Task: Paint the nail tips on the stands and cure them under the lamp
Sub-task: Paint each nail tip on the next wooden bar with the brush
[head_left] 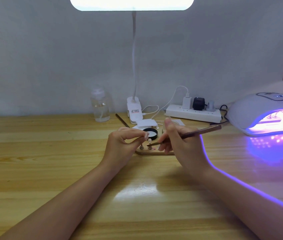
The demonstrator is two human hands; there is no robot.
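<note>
Head view: wooden desk (50, 170), grey wall (50, 49); hands: left (120, 144) pinches stand (141, 146), right (177, 142) grips brush (197, 132).

Right hand (177, 141) with brush (189, 135) beside stands (149, 146)

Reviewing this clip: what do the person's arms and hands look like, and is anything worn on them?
Both forearms are bare to the frame edge: no sleeves, gloves, watch or bracelet show. The left hand has long, pale, glossy nails. No rings show on it or on the right hand. Violet light rims the right forearm's outer edge.
</note>
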